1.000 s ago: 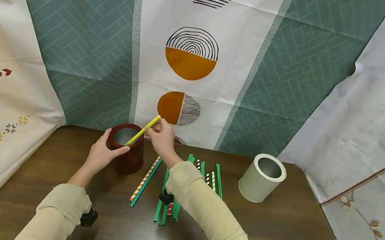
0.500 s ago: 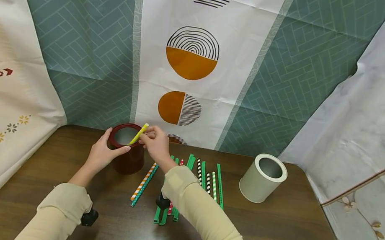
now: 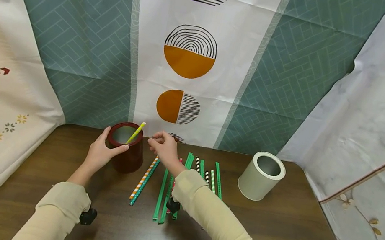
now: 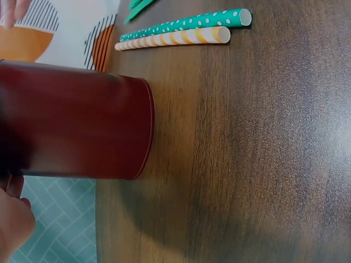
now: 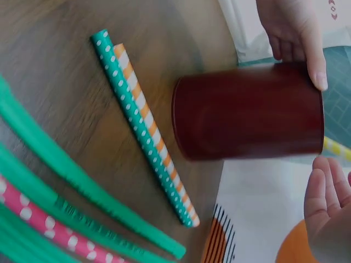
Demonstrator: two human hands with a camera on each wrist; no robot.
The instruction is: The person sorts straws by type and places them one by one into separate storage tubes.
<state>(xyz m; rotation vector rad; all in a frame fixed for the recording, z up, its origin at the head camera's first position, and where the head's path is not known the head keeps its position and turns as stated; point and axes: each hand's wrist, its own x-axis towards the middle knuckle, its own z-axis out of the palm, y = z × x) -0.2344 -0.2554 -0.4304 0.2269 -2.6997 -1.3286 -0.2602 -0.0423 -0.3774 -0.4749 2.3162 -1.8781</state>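
My left hand (image 3: 100,153) grips a dark red can (image 3: 132,159), thumb along the near side of its rim and fingers round the left side. A yellow-and-white paper straw (image 3: 136,132) leans in the can against the right rim, its upper end sticking out. Just right of the can, my right hand (image 3: 166,147) hovers with loosely bent fingers and nothing in them. The right wrist view shows those fingers close to the rim, near the straw (image 5: 335,149). An orange-striped straw (image 3: 143,177) and a teal dotted straw (image 3: 145,183) lie side by side in front of the can.
Several green wrapped sticks (image 3: 159,199) lie mid-table under my right forearm, among them a pink dotted straw (image 5: 66,235), black-striped straws and a light green striped straw (image 3: 213,181). A cream can (image 3: 258,182) stands at the back right. Patterned cloth (image 3: 92,35) hangs behind the wooden table (image 3: 280,236).
The yellow straw has gone down into the red can and my right hand has let go of it, drawing back slightly to the right. The left hand stays on the can.
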